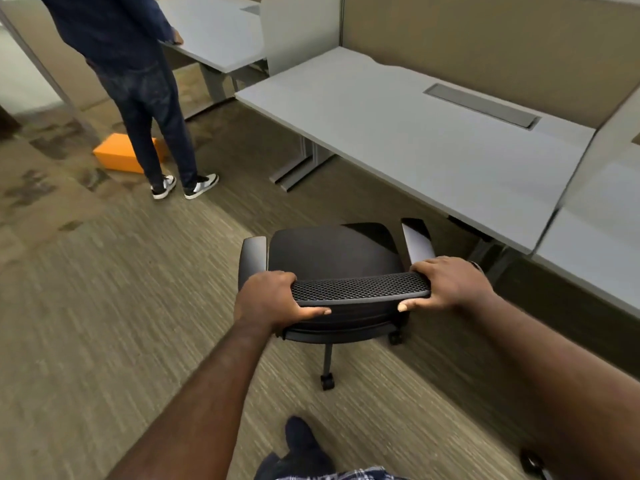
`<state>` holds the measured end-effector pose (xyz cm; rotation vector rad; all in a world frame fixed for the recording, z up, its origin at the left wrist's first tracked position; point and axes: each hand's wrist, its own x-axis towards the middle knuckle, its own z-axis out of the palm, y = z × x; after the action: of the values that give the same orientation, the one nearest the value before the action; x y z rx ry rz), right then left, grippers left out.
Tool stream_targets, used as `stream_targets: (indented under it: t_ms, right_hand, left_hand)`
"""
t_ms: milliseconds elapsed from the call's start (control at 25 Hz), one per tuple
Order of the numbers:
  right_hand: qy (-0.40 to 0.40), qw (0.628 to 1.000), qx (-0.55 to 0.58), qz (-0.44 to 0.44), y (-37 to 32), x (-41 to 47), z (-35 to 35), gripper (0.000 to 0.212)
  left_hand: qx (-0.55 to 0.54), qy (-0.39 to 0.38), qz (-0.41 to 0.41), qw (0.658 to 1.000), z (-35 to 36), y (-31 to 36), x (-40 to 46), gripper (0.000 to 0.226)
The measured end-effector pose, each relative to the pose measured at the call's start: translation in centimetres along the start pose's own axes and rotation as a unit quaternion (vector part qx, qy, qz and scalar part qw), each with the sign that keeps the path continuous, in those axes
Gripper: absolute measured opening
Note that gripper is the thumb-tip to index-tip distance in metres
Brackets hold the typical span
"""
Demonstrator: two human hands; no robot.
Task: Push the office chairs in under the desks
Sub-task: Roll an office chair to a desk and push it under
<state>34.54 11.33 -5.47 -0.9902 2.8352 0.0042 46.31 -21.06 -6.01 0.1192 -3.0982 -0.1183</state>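
1. Chair (pixel 332 252), black office type, is seen standing on the carpet (pixel 104 306) just out from the front edge of the nearest desk (pixel 398 133), seat facing the desk, not yet tucked under it.
2. Mesh backrest top (pixel 360 287) is gripped at both ends: left hand (pixel 273 299) is wrapped round the left end, thumb laid along the near side; right hand (pixel 450 285) is wrapped round the right end, thumb likewise on the near side.
3. Two armrests are visible, left armrest (pixel 254 258) and right armrest (pixel 417 239); the right one is nearest the desk's front edge.
4. Castors (pixel 327 381) are seen on the carpet below the seat.
5. Cable slot (pixel 481 105) is set into the desk top near its back edge, by the partition (pixel 485 39).
6. Second desk (pixel 214 32) is placed further back on the left; a standing person (pixel 138 81) is seen beside it with a hand at its front edge.
7. Orange box (pixel 119 155) is lying on the carpet behind that person's legs.
8. Own foot (pixel 303 441) is seen at the bottom of the view.
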Motion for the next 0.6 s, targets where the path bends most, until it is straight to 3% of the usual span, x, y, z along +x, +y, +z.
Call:
stream_targets:
  t_ms: [160, 360, 600]
  right_hand:
    - [-0.026, 0.999, 0.021, 0.009, 0.8, 6.1, -1.0, 0.109]
    - [0.017, 0.998, 0.013, 0.061, 1.7, 12.6, -1.3, 0.097]
    - [0.049, 0.994, 0.018, 0.096, 2.4, 21.4, -2.2, 0.103]
  left_hand:
    - [-0.01, -0.013, 0.023, 1.0, -0.3, -4.0, 6.1, 0.091]
    - [-0.014, -0.016, 0.039, 0.999, -0.2, -8.1, 13.1, 0.092]
    - [-0.003, -0.004, 0.032, 0.999, 0.3, -12.3, 22.2, 0.104]
